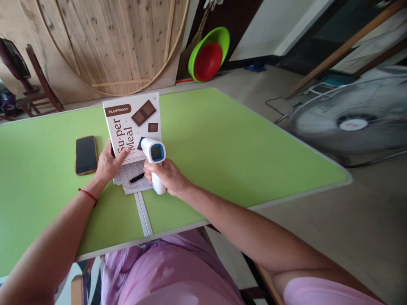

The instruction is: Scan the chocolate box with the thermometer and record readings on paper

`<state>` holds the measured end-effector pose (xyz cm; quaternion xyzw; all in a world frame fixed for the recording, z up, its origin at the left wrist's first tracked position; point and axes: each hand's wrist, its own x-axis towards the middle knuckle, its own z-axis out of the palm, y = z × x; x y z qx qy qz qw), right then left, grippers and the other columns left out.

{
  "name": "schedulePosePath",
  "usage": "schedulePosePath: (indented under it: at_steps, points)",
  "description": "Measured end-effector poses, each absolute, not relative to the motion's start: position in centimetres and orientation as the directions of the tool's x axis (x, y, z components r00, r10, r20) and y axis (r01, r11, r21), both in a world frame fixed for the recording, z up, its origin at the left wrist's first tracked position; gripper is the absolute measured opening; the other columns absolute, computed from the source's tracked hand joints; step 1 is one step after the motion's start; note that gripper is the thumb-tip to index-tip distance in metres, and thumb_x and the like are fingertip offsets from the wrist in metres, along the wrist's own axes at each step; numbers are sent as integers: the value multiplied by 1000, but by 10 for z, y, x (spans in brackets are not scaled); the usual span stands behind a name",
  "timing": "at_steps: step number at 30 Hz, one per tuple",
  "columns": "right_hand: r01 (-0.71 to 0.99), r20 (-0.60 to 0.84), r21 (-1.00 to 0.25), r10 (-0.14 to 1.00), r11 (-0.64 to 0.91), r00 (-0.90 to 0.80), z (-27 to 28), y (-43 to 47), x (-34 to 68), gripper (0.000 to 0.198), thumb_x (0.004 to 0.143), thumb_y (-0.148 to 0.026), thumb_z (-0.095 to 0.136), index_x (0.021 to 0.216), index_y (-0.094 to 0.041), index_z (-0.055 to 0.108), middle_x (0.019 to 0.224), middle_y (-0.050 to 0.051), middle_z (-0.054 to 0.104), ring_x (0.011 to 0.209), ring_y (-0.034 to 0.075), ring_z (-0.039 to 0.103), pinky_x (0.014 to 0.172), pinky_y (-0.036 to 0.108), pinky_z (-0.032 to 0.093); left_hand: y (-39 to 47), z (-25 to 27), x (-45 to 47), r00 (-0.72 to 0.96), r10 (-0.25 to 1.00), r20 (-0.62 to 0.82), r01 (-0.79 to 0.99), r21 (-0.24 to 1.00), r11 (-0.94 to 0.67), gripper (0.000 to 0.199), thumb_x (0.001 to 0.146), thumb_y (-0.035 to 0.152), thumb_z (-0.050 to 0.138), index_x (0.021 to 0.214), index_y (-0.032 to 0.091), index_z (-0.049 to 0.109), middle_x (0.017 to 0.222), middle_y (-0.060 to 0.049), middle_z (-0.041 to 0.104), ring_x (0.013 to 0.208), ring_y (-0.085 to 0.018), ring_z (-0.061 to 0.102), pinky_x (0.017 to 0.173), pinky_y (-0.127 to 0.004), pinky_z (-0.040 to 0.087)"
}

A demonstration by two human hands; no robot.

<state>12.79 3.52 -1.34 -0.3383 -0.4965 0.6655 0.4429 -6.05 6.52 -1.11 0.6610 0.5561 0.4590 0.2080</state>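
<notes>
Above a green bench (241,144), a white box (135,125) is held over papers (127,173) by the left hand (110,163); a thermometer gun (154,152) is gripped by the right hand (167,176). If the single-handed hold is loosened, the box could be dropped onto the pen (137,178). A phone (86,155) is placed nearby; beyond the bench, a fan (352,123) and a wooden panel (111,38) are seen.

Wears plain pink shirt (178,275), short right sleeve (321,291) to match, off to shirt's right. Also has on purple striped bottoms (114,264) around shirt front. Thin red bracelet (87,194) at left wrist (98,183), ahead and left of shirt.
</notes>
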Motion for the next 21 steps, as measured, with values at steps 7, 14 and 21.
schedulePosePath:
  at_steps: [7, 14, 21]
  points:
    - [-248, 52, -967, 916, -52, -397, -15, 34, 130, 24, 72, -39, 68, 79, -21, 52, 57, -7, 48, 50, 9, 44, 50, 27, 37, 65, -11, -61, -36, 933, 359, 516, 806, -290, 43, 81, 59, 63, 100, 21, 59, 102, -9, 71, 90, -27, 68, 73, -38, 56]
    - [-4, 244, -970, 964, 245, -108, -5, 25, 137, 24, 71, -38, 68, 81, -22, 53, 73, -2, 54, 65, 13, 48, 64, 32, 42, 64, -10, -60, -28, 936, 350, 506, 813, -289, 46, 81, 60, 63, 102, 19, 59, 107, -11, 70, 96, -29, 67, 78, -40, 56]
    - [-57, 185, -982, 980, 181, -70, -7, 28, 139, 23, 71, -38, 66, 76, -22, 51, 66, -4, 48, 62, 12, 43, 60, 30, 39, 64, -10, -62, -34, 932, 361, 520, 803, -292, 44, 81, 58, 64, 102, 19, 59, 105, -10, 71, 94, -27, 68, 77, -38, 57]
